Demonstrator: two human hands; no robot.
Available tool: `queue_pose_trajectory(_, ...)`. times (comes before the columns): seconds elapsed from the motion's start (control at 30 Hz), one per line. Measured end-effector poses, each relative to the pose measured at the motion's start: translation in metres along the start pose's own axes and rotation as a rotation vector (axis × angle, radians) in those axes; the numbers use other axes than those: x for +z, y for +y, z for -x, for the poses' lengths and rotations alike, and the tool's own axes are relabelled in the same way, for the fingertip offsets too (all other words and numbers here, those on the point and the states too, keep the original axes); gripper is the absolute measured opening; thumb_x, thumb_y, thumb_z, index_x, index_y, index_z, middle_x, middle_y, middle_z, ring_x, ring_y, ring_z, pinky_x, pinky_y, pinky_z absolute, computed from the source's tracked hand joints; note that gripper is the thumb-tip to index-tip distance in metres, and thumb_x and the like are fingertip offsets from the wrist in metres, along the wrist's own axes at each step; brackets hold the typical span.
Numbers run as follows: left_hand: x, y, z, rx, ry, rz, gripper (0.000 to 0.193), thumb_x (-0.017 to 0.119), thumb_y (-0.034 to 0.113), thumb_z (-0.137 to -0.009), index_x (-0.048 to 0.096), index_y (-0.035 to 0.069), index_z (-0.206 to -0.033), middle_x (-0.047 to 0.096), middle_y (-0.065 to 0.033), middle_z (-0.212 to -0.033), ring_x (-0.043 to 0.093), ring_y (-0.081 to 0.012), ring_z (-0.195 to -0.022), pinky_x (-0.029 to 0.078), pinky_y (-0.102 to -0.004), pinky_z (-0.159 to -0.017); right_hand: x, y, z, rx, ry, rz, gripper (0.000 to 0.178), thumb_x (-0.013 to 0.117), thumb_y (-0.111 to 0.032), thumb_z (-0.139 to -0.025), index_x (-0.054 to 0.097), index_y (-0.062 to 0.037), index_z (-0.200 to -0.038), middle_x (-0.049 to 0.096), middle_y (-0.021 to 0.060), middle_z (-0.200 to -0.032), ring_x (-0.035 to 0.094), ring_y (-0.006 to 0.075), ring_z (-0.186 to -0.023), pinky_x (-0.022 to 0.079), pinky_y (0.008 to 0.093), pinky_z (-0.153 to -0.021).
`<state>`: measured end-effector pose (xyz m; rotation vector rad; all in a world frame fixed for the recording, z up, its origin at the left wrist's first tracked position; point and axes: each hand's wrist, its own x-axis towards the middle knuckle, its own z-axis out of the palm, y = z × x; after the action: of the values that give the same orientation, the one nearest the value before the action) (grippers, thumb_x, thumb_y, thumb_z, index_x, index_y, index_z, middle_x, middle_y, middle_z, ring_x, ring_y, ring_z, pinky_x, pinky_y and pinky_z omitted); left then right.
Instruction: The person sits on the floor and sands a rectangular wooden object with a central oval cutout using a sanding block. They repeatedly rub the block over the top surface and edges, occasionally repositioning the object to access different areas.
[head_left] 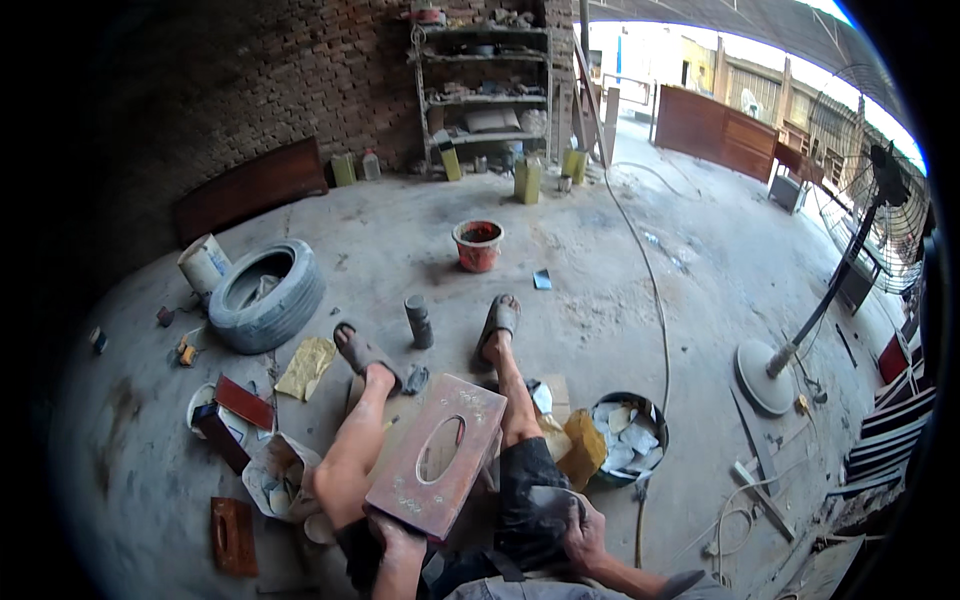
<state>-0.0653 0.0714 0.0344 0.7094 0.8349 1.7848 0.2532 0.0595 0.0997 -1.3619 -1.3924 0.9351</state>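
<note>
- Holding brown box (403, 468) by its near end in left hand (400, 546) (extending just ahead of it): could slip from a loose grip.
- Gripping grey pad (548, 504) in right hand (586, 532), well apart from box: could scratch if pressed unevenly.

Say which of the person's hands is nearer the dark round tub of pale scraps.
Right. The right hand has the tub ahead and slightly rightward; the left hand is farther left, holding the wooden box.

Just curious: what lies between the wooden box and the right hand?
The head view shows the person's black shorts, then a grey pad in the right hand.
</note>
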Motion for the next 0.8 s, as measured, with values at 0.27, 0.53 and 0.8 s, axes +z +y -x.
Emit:
queue_pose_trajectory(0.27,0.052,0.015,-0.072,0.036,0.067,-0.029,0.057,0.050,0.047,-0.104,0.056,0.010,-0.147,0.059,-0.0071,-0.147,0.057,-0.0227,-0.135,0.049,-0.0382,-0.106,-0.003,0.050,-0.005,0.382,0.024,-0.263,0.039,0.044,-0.029,-0.113,0.064,0.0039,-0.116,0.068,0.0123,-0.102,0.067,0.0208,-0.087,0.061,0.0377,-0.068)
queue_pose_trajectory(0.53,0.012,-0.043,-0.089,-0.123,0.564,0.140,0.060,0.047,0.050,-0.105,0.055,0.006,-0.146,0.059,-0.0095,-0.147,0.058,-0.0247,-0.133,0.048,-0.0398,-0.108,0.009,0.064,-0.017,0.397,-0.002,-0.307,0.048,0.047,-0.043,-0.112,0.061,0.0013,-0.127,0.067,0.0112,-0.111,0.067,0.0204,-0.090,0.062,0.0348,-0.059)
queue_pose_trajectory(0.8,-0.063,-0.120,-0.098,-0.198,1.001,0.326,0.065,0.043,0.053,-0.107,0.055,0.002,-0.146,0.059,-0.0120,-0.147,0.059,-0.0267,-0.131,0.048,-0.0414,-0.109,0.004,0.061,-0.012,0.571,0.110,-0.029,0.061,0.051,-0.046,-0.111,0.059,0.0098,-0.133,0.066,0.0193,-0.119,0.065,0.0266,-0.102,0.057,0.0367,-0.080)
